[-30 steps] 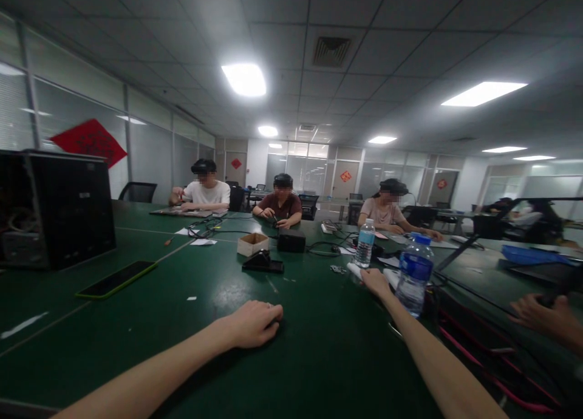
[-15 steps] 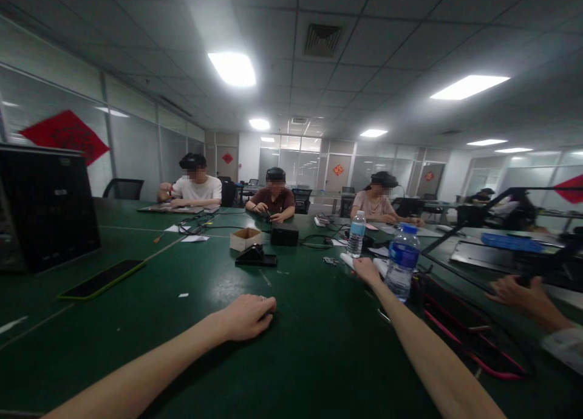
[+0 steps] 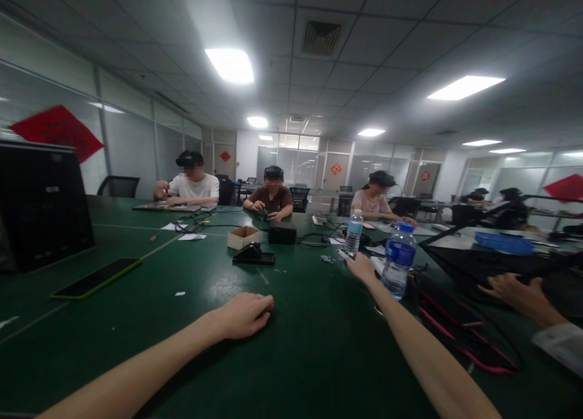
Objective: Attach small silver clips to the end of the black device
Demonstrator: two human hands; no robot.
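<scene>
My left hand (image 3: 243, 314) rests on the green table (image 3: 182, 322) with its fingers curled under, knuckles up; what is beneath them is hidden. My right hand (image 3: 361, 266) is stretched far out across the table. It lies beside a clear water bottle with a blue cap (image 3: 398, 260) and touches a white object (image 3: 378, 263) next to it. The right hand's fingers are hidden behind its back.
A second water bottle (image 3: 353, 232), a cardboard box (image 3: 242, 237), black devices (image 3: 254, 255) and cables lie mid-table. A phone in a green case (image 3: 95, 278) and a black computer case (image 3: 43, 203) are at left. Another person's hand (image 3: 517, 291) is at right. Three people sit at the far side.
The view has swung slightly rightward, so everything slid left in the picture. My right hand reached a little farther beside the bottle. My left hand stayed put.
</scene>
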